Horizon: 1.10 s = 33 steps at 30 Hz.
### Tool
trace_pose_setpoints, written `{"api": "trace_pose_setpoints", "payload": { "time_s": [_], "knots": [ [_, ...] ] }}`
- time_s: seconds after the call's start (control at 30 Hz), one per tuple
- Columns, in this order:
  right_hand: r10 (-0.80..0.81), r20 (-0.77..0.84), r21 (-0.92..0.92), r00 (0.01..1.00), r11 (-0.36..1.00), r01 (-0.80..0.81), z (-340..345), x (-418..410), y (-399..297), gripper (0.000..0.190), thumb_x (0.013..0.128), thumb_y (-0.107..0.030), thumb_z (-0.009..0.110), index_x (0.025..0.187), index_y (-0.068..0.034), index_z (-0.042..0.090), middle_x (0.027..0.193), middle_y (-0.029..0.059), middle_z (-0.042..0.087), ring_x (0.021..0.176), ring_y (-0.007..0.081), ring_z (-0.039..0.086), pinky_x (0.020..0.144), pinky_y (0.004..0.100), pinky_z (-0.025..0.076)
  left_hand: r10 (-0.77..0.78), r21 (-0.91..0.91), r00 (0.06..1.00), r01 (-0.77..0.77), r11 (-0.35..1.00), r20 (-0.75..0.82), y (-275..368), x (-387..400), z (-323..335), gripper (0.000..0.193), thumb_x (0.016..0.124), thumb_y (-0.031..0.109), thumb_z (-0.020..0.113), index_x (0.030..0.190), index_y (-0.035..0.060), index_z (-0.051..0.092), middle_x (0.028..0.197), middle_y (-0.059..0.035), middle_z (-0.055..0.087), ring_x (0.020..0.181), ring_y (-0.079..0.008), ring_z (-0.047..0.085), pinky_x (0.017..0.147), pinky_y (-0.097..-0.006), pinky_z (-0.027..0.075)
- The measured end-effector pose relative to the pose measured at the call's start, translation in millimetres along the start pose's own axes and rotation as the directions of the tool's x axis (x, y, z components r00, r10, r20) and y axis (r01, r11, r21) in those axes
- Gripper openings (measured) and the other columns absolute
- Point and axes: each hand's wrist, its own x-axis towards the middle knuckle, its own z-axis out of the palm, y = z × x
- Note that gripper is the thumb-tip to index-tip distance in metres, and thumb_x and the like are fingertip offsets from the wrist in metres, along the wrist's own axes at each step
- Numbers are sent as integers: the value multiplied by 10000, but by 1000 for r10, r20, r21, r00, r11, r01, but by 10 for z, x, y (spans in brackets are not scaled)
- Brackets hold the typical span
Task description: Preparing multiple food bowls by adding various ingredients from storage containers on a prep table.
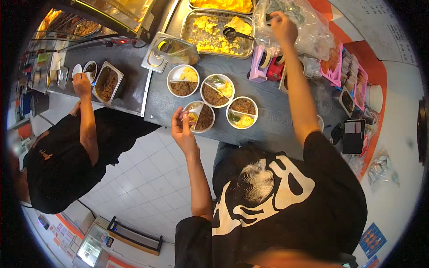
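My left hand (pixel 185 130) is at the front edge of the counter, fingertips over the near side of a white divided bowl (pixel 205 117) of browned meat and something yellow. Its fingers are curled, and whether anything is pinched between them is unclear. Stretched to the far right, my right hand (pixel 284 29) reaches into a clear plastic bag (pixel 311 37) with green contents. Something dark green shows by its fingertips; the grip is not clear. Behind the near bowl stand another bowl (pixel 183 88) with meat and egg, and two (pixel 216 95) (pixel 242 108) that also hold greens.
A mesh-bottomed metal tray (pixel 187 31) of scrambled egg holds a black ladle (pixel 230 32). Purple (pixel 257 68) and red (pixel 276 69) tape dispensers sit beside the bag. At left, a co-worker's hand (pixel 82 85) works near a metal pan (pixel 119 80) of meat. Pink baskets (pixel 336 72) line the wall.
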Motion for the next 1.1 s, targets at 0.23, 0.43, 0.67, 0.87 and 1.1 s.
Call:
{"api": "trace_pose_setpoints", "payload": {
  "time_s": [0.23, 0.43, 0.67, 0.87, 1.1],
  "knots": [
    [-238, 149, -133, 960, 957, 258, 198, 671, 925, 242, 773, -330, 687, 972, -192, 700, 1010, 124, 666, 996, 310, 632, 812, 424, 508, 6, 42, 1000, -7, 999, 18, -53, -49, -262, 298, 946, 89, 546, 1233, 11, 561, 1008, -87, 612, 807, -107, 572, 705, -244, 481],
    [-318, 372, 652, 872, 758, -2, -871, -793, -416, 163, 957, -187, 512, 954, -50, 601, 929, 92, 678, 930, 207, 654, 819, 343, 501, -4, 71, 984, -9, 997, 176, 85, -244, -159, 368, 941, 108, 582, 1286, 0, 514, 1082, -95, 616, 944, -154, 613, 813, -286, 510],
    [-374, 759, 627, 534, 641, -443, -683, -2548, -944, 65, 869, -22, 615, 916, -24, 659, 828, 71, 664, 777, 141, 667, 640, 312, 532, -286, -98, 890, 340, 935, 354, -233, -548, 72, 344, 921, 104, 604, 1223, -51, 554, 1050, -130, 651, 892, -180, 655, 790, -318, 563],
    [-602, 528, 800, 600, 589, -112, -751, -3020, -1208, 298, 819, -164, 705, 1105, -80, 691, 952, 119, 658, 896, 267, 656, 784, 337, 517, -281, -239, 960, 277, 931, 17, -490, -615, -148, 215, 912, 35, 579, 1090, -75, 630, 909, -111, 680, 761, -150, 662, 680, -261, 557],
    [-704, 527, 809, 475, 587, -27, -331, -2866, -1263, 251, 789, -87, 704, 1032, -28, 676, 868, 130, 663, 759, 257, 662, 714, 312, 521, -202, -316, 978, 179, 932, -43, -382, -442, -320, 231, 929, 79, 577, 1104, -65, 622, 1009, -107, 663, 910, -165, 651, 764, -267, 559]
  ]
}}
